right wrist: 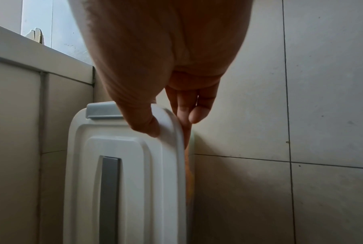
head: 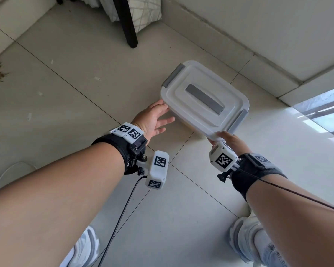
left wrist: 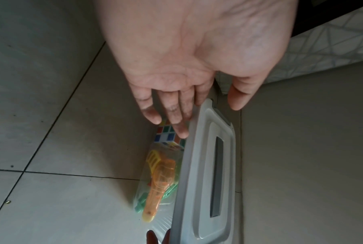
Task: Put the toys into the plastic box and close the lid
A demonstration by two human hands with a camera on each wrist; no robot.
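Note:
A white lid [head: 204, 99] with a grey handle strip and grey end clips hovers over the clear plastic box [left wrist: 157, 219] on the tiled floor. My right hand [head: 228, 138] pinches the lid's near right corner [right wrist: 166, 125], thumb on top and fingers underneath. My left hand [head: 156, 118] is open beside the lid's near left edge [left wrist: 197, 135], its fingers straight and close to that edge. Through the box wall the left wrist view shows a puzzle cube [left wrist: 166, 134], an orange toy [left wrist: 159, 178] and green pieces [left wrist: 142, 203] inside.
A black furniture leg [head: 127, 26] and patterned bedding [head: 143, 10] stand at the back. A wall with a tiled skirting [head: 268, 70] runs behind the box. My two shoes [head: 245, 239] and a black cable [head: 123, 209] are near me. A white cord [head: 12, 168] lies at left.

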